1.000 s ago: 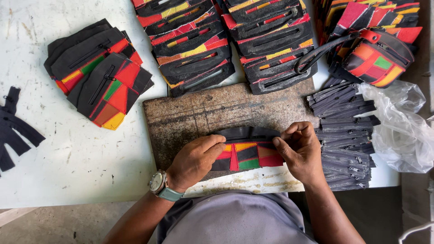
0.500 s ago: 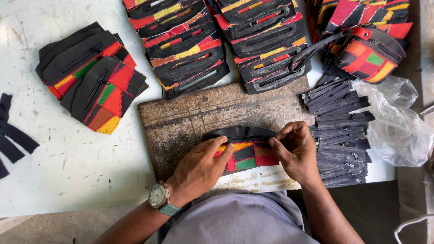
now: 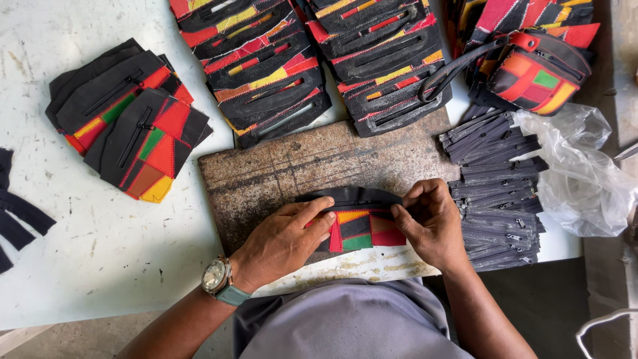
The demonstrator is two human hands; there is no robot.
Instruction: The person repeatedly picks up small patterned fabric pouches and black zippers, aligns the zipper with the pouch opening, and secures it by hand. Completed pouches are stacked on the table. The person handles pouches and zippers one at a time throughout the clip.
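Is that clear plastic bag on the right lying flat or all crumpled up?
Crumpled. The plastic bag is bunched and creased beside the stack of black zippers.
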